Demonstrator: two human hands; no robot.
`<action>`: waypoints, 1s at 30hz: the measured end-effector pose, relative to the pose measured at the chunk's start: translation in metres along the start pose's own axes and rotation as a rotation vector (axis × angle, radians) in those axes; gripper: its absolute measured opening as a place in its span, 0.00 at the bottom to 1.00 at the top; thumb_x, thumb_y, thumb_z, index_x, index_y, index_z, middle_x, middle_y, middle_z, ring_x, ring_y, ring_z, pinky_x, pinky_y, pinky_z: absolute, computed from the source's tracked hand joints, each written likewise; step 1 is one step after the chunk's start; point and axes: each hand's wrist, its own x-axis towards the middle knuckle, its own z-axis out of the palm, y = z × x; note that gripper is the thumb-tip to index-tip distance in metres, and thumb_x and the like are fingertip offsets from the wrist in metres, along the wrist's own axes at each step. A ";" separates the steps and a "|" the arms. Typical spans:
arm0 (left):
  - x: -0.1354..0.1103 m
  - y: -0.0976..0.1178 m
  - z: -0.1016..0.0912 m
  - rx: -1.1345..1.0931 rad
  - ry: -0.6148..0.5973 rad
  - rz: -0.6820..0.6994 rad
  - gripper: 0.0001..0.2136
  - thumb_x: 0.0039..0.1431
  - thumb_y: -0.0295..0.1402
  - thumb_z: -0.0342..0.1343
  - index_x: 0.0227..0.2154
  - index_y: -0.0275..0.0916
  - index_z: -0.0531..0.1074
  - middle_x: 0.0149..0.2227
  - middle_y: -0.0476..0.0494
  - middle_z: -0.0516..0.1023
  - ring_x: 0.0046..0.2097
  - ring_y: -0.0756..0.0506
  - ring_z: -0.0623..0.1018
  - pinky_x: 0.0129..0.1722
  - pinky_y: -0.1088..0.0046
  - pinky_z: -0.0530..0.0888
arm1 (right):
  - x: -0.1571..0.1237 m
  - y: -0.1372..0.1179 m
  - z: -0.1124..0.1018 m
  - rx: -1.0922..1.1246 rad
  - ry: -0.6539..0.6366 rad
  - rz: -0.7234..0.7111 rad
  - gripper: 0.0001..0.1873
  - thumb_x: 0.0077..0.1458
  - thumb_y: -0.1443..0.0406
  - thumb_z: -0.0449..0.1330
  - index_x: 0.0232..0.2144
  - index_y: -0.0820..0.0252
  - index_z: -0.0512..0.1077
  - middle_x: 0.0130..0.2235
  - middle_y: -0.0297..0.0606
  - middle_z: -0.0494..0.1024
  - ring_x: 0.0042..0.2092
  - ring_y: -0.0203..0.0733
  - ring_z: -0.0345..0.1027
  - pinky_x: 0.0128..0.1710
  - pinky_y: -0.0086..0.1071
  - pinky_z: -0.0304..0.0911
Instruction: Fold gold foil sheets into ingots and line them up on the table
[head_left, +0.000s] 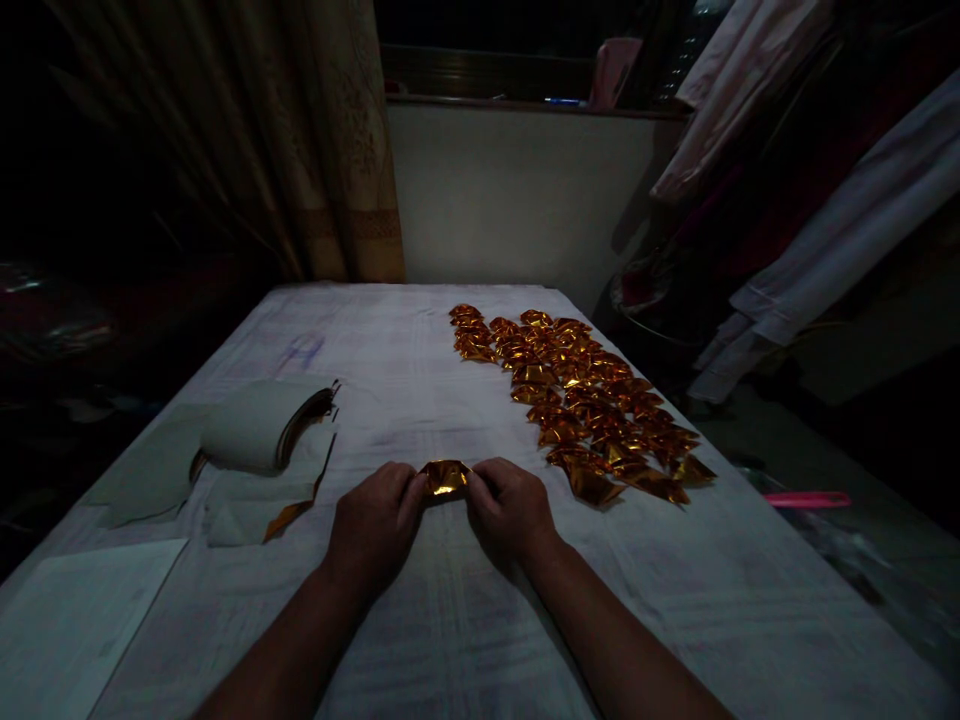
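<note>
A small piece of gold foil paper (444,477) sits low over the white-covered table (450,620), pinched from both sides. My left hand (375,525) grips its left end with curled fingers. My right hand (508,508) grips its right end the same way. Several folded gold foil pieces (585,400) lie in a long spread to the right of my hands, running toward the far edge. A curled stack of unfolded sheets (259,425), grey side up with gold edges showing, lies to the left.
A flat pale sheet (67,620) lies at the table's near left corner. A curtain (322,150) hangs behind the table on the left. Clothes (810,200) hang at the right, and a pink object (810,499) lies beyond the right edge.
</note>
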 end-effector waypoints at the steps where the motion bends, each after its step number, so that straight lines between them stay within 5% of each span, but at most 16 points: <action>1: 0.001 -0.001 0.000 -0.024 0.007 -0.007 0.19 0.69 0.44 0.39 0.28 0.41 0.69 0.29 0.46 0.75 0.32 0.45 0.75 0.33 0.70 0.66 | 0.000 0.000 -0.001 -0.024 0.010 0.000 0.12 0.60 0.64 0.55 0.28 0.57 0.76 0.30 0.36 0.80 0.33 0.39 0.73 0.34 0.29 0.59; 7: 0.009 -0.010 -0.005 -0.219 0.038 -0.119 0.20 0.65 0.46 0.39 0.25 0.43 0.68 0.26 0.47 0.75 0.31 0.44 0.76 0.32 0.70 0.67 | 0.022 -0.003 -0.018 -0.167 0.104 -0.022 0.11 0.62 0.64 0.57 0.32 0.55 0.79 0.33 0.36 0.81 0.36 0.40 0.72 0.36 0.30 0.59; 17: 0.011 -0.014 -0.003 -0.300 0.093 -0.158 0.22 0.63 0.49 0.40 0.22 0.42 0.67 0.22 0.49 0.72 0.27 0.45 0.74 0.30 0.71 0.65 | 0.143 0.011 -0.045 -0.668 0.030 0.227 0.16 0.65 0.59 0.55 0.40 0.54 0.83 0.44 0.43 0.80 0.46 0.48 0.65 0.43 0.38 0.53; 30: 0.010 -0.014 -0.001 -0.309 0.093 -0.152 0.22 0.64 0.47 0.41 0.21 0.41 0.67 0.22 0.49 0.72 0.27 0.46 0.74 0.29 0.72 0.64 | 0.164 0.037 -0.020 -0.745 0.031 0.273 0.16 0.64 0.60 0.55 0.38 0.55 0.83 0.44 0.46 0.78 0.49 0.51 0.62 0.48 0.44 0.50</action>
